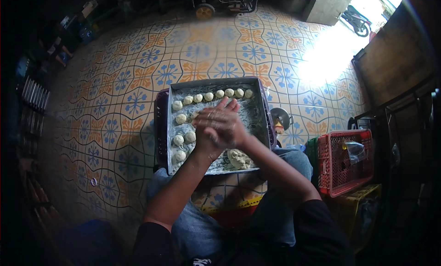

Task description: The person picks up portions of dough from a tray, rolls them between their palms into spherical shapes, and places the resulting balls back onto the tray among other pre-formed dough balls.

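Observation:
My right hand (228, 124) lies across my left hand (209, 143), palms together, over a square metal tray (253, 123) dusted with flour. Whitish residue coats the fingers. Whatever may lie between the palms is hidden. A curved row of pale dough balls (208, 96) runs along the tray's far side. More dough balls (178, 140) sit in shorter rows at the left, some partly covered by my hands and left forearm. Near my right wrist, a rough lump of dough (238, 159) rests in the tray's near right part.
A dark purple crate (162, 128) supports the tray between my knees. Right of it, a metal pot (280, 117) stands on the patterned tile floor (137, 76). A red plastic crate (344, 162) and a yellow crate (368, 210) are at my right. A wheeled machine (227, 2) stands far ahead.

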Tool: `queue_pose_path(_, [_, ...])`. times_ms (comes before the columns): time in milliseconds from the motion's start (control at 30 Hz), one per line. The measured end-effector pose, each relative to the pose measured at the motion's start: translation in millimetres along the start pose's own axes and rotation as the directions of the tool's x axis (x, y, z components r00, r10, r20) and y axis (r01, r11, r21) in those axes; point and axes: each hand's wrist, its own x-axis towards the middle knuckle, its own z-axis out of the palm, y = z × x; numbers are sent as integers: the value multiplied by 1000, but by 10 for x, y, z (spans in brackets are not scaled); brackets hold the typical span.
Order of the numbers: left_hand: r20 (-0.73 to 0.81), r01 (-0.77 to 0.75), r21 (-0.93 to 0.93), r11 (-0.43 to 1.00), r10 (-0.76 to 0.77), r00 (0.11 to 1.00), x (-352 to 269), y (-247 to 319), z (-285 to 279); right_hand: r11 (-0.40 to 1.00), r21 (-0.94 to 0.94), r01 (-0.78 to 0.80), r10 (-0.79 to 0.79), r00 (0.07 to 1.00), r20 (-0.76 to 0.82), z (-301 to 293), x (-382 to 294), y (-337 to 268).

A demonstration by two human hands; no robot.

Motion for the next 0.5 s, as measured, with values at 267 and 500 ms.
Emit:
queue_pose_path(267, [-18, 35, -94, 995, -36, 999, -38, 135, 3, 993, -45, 108, -109, 994, -22, 190, -66, -32])
queue_pose_path(500, [-130, 21, -309, 951, -65, 989, 137, 274, 9, 999, 22, -48, 50, 995, -84, 169, -20, 26])
